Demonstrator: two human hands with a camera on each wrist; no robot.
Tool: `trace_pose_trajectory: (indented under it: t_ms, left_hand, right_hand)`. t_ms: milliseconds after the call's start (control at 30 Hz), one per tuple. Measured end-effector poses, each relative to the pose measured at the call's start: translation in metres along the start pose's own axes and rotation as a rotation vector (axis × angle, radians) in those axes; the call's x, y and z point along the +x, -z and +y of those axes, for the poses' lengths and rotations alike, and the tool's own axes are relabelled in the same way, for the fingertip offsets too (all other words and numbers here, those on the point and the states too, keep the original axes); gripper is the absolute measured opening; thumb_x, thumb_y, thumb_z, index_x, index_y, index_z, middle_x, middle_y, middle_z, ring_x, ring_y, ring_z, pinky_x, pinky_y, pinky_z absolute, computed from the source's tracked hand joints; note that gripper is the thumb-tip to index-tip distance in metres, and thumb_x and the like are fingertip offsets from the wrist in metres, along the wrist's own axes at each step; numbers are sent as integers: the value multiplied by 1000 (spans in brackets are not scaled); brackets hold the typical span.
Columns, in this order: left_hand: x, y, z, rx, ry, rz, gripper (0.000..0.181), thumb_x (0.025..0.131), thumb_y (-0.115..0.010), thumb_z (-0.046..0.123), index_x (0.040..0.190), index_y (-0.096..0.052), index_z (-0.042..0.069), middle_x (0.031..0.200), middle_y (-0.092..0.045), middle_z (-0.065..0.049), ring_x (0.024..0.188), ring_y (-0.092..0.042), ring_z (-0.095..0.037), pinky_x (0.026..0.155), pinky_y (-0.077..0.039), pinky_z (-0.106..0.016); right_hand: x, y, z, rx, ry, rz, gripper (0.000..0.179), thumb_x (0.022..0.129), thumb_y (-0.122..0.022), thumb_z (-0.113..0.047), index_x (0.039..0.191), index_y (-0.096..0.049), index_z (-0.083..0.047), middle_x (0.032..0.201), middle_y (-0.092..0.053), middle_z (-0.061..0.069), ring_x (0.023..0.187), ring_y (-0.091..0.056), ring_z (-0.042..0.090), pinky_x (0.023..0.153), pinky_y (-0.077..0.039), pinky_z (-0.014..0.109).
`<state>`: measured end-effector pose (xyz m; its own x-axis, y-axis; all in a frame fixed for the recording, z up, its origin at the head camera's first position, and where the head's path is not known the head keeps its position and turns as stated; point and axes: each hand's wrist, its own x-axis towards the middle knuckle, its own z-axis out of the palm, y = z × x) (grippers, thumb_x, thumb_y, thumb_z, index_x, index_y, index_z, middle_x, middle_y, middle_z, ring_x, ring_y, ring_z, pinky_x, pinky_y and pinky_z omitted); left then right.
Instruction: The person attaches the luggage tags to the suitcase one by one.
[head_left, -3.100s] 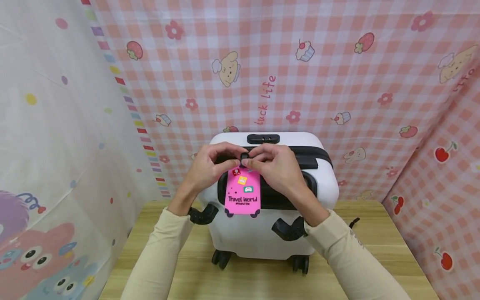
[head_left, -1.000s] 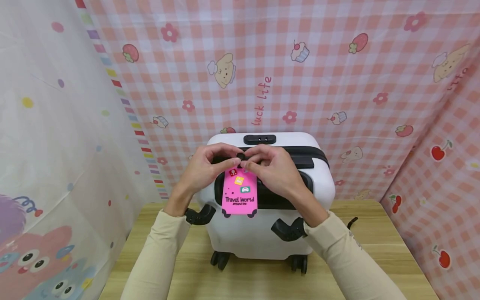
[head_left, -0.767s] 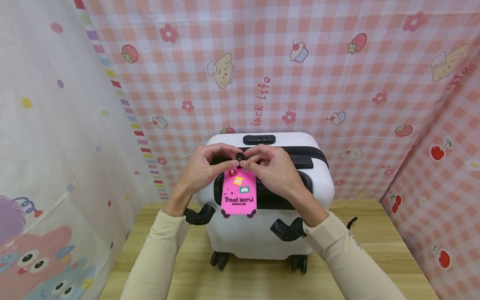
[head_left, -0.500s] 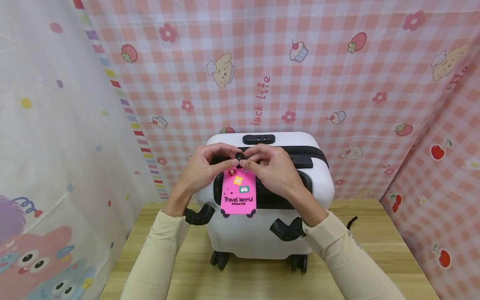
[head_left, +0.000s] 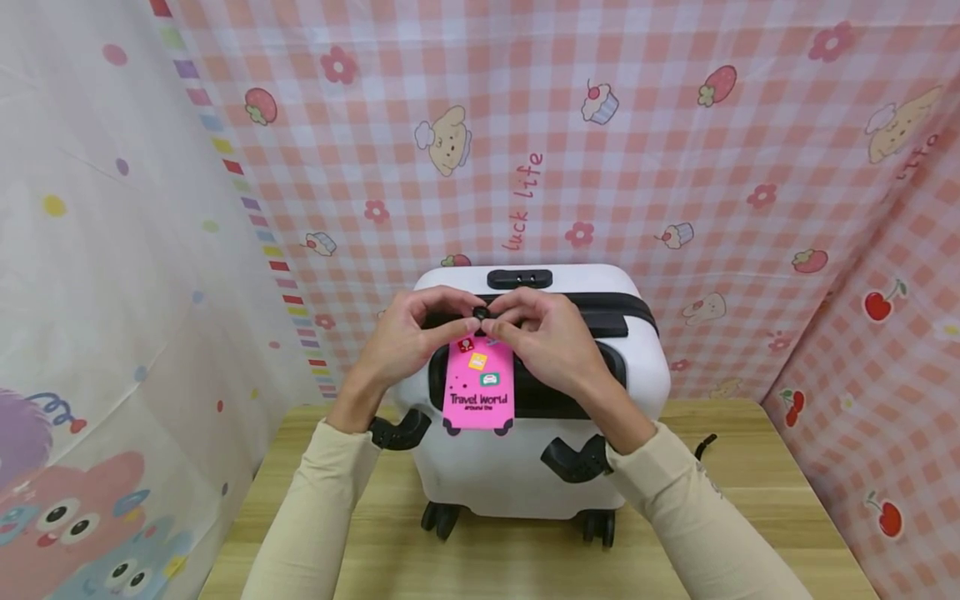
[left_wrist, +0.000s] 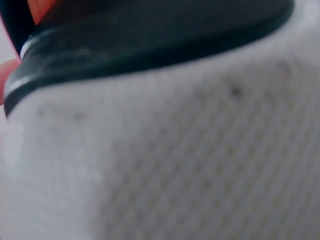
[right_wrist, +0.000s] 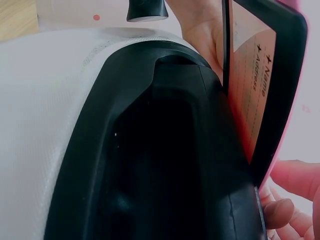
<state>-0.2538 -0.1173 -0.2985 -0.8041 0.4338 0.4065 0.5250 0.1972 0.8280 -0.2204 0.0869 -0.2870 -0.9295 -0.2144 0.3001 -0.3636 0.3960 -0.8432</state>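
A pink luggage tag (head_left: 478, 383) printed "Travel World" hangs in front of the upright white suitcase (head_left: 517, 475). At the tag's top, a small piece of black strap (head_left: 481, 315) shows between the fingertips of both hands. My left hand (head_left: 405, 337) pinches it from the left, thumb below the forefinger. From the other side my right hand (head_left: 551, 337) pinches at the same spot, its other fingers curled. The right wrist view shows the tag's name-and-address card (right_wrist: 252, 90), with right-hand fingers (right_wrist: 295, 182) at the tag's edge. How the strap runs behind the fingertips is hidden.
The suitcase stands on caster wheels (head_left: 442, 518) on a wooden tabletop (head_left: 360, 533). On its top is a black combination lock (head_left: 519, 278). A pink checked cloth (head_left: 637, 183) hangs close behind, and a patterned white cloth (head_left: 142, 275) on the left.
Three seconds ago a taller loop of strap showed between the fingertips; now a smaller rounded piece shows. Both hands keep nearly the same place and grip, with a slight shift of the whole view.
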Motion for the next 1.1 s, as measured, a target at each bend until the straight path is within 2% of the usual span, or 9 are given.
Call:
trace_pose_trajectory:
  t_ms: [500,767,1100]
  left_hand:
    - [-1,-1,1,0,26,18,19,92,-71,15,109,-73,8,101,-73,-5,89,-63,-22,76,-51,-28]
    - [0,-1,1,39,34,22,17,92,-71,18,108,-74,12,101,-72,-2,86,-63,-21,73,-51,-29]
    - [-1,-2,2,28,43,38,17,92,-72,18,107,-75,11,99,-72,-3,84,-63,-22,71,-52,-28]
  right_hand:
    - [0,-1,-3,14,-25,17,17,91,-72,-21,104,-70,-9,85,-74,-1,74,-68,15,73,-52,33]
    - [0,-2,-2,11,-9,31,15,92,-71,-20,102,-70,-10,85,-74,-1,74,-68,15,71,-51,34]
    - [0,-3,-1,-7,16,41,10,94,-68,-19,99,-71,-11,83,-73,-1,73,-66,16,70,-51,34]
